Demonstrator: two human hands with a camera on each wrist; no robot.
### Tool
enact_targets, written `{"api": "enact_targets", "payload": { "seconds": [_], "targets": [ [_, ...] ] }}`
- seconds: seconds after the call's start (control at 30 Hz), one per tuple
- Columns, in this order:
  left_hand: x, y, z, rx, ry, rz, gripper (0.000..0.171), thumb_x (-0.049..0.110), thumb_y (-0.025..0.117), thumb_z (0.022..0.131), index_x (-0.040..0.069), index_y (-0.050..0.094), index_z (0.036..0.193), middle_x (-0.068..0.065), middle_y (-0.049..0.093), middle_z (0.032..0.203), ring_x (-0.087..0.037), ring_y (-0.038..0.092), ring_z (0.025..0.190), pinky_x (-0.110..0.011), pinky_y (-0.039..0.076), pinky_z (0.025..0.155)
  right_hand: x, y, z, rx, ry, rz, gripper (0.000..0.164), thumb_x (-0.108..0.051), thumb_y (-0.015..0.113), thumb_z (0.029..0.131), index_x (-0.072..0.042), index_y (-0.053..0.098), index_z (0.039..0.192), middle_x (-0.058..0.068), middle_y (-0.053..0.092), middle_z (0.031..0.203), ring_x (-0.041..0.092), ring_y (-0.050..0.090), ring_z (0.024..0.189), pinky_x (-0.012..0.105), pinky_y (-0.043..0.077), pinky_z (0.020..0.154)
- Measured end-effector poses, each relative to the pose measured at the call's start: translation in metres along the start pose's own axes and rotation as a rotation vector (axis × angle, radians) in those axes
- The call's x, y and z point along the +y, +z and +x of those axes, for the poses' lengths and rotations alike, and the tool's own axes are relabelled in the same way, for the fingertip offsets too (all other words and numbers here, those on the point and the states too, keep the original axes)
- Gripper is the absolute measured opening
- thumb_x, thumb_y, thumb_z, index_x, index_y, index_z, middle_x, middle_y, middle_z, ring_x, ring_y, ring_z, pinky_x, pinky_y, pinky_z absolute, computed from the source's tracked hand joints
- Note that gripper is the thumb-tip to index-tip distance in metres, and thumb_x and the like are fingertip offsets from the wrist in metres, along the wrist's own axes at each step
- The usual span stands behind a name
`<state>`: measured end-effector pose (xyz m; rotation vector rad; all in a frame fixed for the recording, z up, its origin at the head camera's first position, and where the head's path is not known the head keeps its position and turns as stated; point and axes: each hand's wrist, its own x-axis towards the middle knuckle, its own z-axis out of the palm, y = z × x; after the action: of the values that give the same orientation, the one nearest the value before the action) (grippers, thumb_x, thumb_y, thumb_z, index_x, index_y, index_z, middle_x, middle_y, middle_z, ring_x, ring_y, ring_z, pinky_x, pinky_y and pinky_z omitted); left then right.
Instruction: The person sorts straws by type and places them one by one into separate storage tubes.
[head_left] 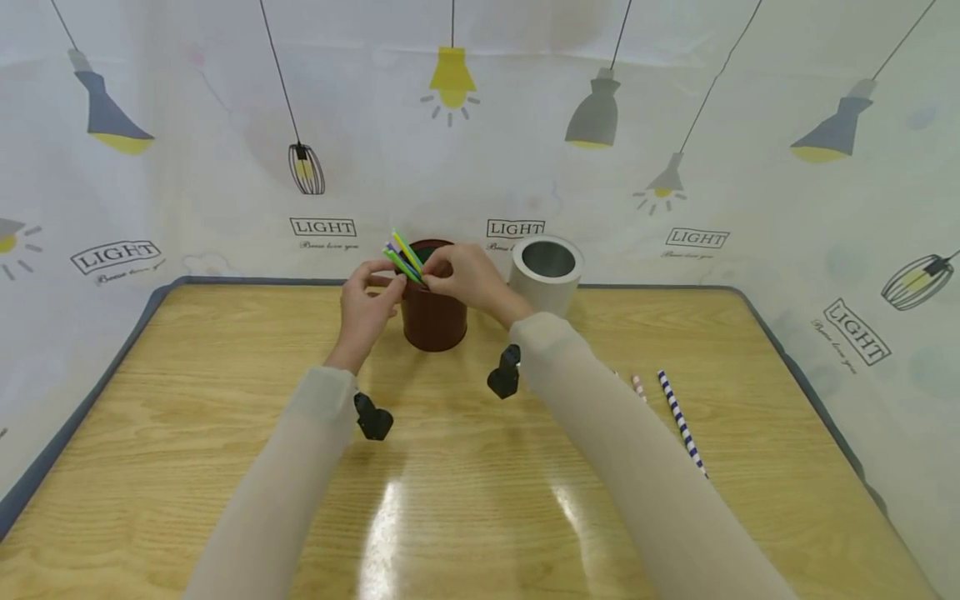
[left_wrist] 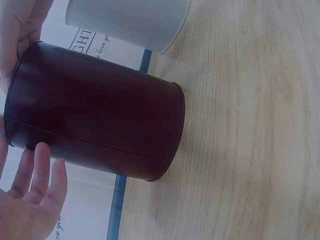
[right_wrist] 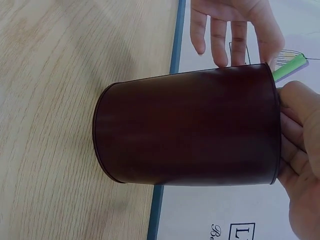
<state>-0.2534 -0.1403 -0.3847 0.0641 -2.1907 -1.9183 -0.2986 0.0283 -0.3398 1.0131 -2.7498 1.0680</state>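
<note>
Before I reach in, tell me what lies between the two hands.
Between left hand and right hand: a bunch of straws at the brown bin's mouth, in the head view.

The head view looks forward and down from above the person, across the wooden table (head_left: pixel 420 500) to the printed backdrop (head_left: pixel 375 100), the farthest of the three. The left wrist view sits low and close to the dark red container (left_wrist: pixel 95 110), turned sideways, with the container's base toward frame right. The right wrist view is equally close, turned the opposite way, base toward frame left. All three share this container; head and left wrist also share the white cylinder (head_left: pixel 546 292).
</note>
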Motion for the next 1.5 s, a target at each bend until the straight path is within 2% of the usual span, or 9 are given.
{"api": "enact_targets", "payload": {
  "seconds": [0.2, 0.4, 0.5, 0.67, 0.87, 1.0, 1.13, 1.23, 1.5],
  "targets": [
    [-0.001, -0.001, 0.001, -0.010, 0.004, 0.033, 0.036, 0.027, 0.063, 0.087, 0.007, 0.057, 0.115, -0.009, 0.054, 0.094, -0.032, 0.061, 0.079, -0.029, 0.054, 0.059, 0.000, -0.002, -0.001, 0.016, -0.006, 0.043, 0.011, -0.010, 0.066, 0.084, -0.003, 0.069, 0.092, 0.006, 0.068, 0.085, 0.013, 0.063, 0.077, 0.021, 0.050, 0.068],
    [0.004, -0.006, 0.001, -0.059, -0.023, 0.059, 0.039, 0.030, 0.063, 0.087, 0.008, 0.056, 0.118, -0.010, 0.055, 0.097, -0.037, 0.060, 0.088, -0.034, 0.055, 0.066, -0.003, -0.009, -0.006, 0.027, -0.024, 0.043, 0.013, -0.011, 0.066, 0.084, -0.002, 0.069, 0.093, 0.006, 0.067, 0.087, 0.013, 0.062, 0.076, 0.022, 0.050, 0.068],
    [0.006, -0.009, 0.001, -0.083, -0.028, 0.067, 0.040, 0.031, 0.063, 0.087, 0.008, 0.056, 0.119, -0.011, 0.056, 0.099, -0.033, 0.062, 0.087, -0.038, 0.055, 0.070, -0.004, -0.014, -0.009, 0.021, -0.022, 0.047, 0.014, -0.013, 0.065, 0.085, -0.003, 0.069, 0.094, 0.005, 0.067, 0.087, 0.013, 0.061, 0.076, 0.022, 0.049, 0.068],
    [0.008, -0.015, -0.001, -0.112, -0.013, 0.080, 0.038, 0.028, 0.061, 0.089, 0.007, 0.058, 0.121, -0.017, 0.061, 0.104, -0.017, 0.064, 0.081, -0.038, 0.054, 0.073, -0.007, -0.029, -0.019, -0.005, -0.037, 0.064, 0.017, -0.015, 0.064, 0.086, -0.003, 0.068, 0.097, 0.005, 0.066, 0.089, 0.013, 0.061, 0.077, 0.023, 0.050, 0.069],
    [0.012, -0.020, -0.007, -0.157, -0.003, 0.116, 0.037, 0.024, 0.061, 0.089, 0.005, 0.058, 0.121, -0.019, 0.062, 0.108, -0.011, 0.063, 0.080, -0.032, 0.054, 0.073, -0.005, -0.048, -0.038, -0.001, -0.058, 0.015, 0.016, -0.015, 0.066, 0.085, -0.004, 0.068, 0.096, 0.003, 0.066, 0.085, 0.012, 0.058, 0.073, 0.025, 0.048, 0.066],
    [0.015, -0.018, -0.012, -0.160, -0.011, 0.129, 0.037, 0.023, 0.061, 0.089, 0.005, 0.056, 0.122, -0.018, 0.061, 0.108, -0.009, 0.062, 0.080, -0.025, 0.052, 0.069, -0.001, -0.057, -0.053, 0.008, -0.092, -0.010, 0.013, -0.013, 0.066, 0.084, -0.004, 0.069, 0.093, 0.003, 0.066, 0.082, 0.012, 0.059, 0.070, 0.026, 0.049, 0.065],
    [0.016, -0.016, -0.018, -0.149, -0.032, 0.137, 0.036, 0.022, 0.062, 0.088, 0.004, 0.057, 0.120, -0.016, 0.061, 0.106, -0.015, 0.062, 0.084, -0.023, 0.052, 0.067, 0.006, -0.062, -0.071, -0.017, -0.102, -0.018, 0.013, -0.011, 0.066, 0.084, -0.004, 0.068, 0.095, 0.003, 0.067, 0.081, 0.012, 0.061, 0.071, 0.025, 0.050, 0.066],
    [0.017, -0.014, -0.024, -0.160, -0.042, 0.153, 0.037, 0.023, 0.063, 0.088, 0.003, 0.058, 0.119, -0.016, 0.060, 0.104, -0.023, 0.063, 0.087, -0.024, 0.052, 0.066, 0.011, -0.065, -0.086, -0.039, -0.092, -0.015, 0.016, -0.010, 0.067, 0.083, -0.002, 0.068, 0.097, 0.003, 0.067, 0.081, 0.013, 0.062, 0.071, 0.025, 0.051, 0.066],
    [0.013, -0.005, -0.041, -0.217, -0.119, 0.153, 0.036, 0.021, 0.062, 0.088, 0.001, 0.058, 0.118, -0.015, 0.061, 0.100, -0.022, 0.062, 0.084, -0.026, 0.053, 0.066, 0.022, -0.073, -0.121, -0.051, -0.033, 0.020, 0.016, -0.006, 0.067, 0.081, 0.003, 0.067, 0.095, 0.005, 0.065, 0.078, 0.015, 0.061, 0.070, 0.031, 0.052, 0.065]
  ]
}}
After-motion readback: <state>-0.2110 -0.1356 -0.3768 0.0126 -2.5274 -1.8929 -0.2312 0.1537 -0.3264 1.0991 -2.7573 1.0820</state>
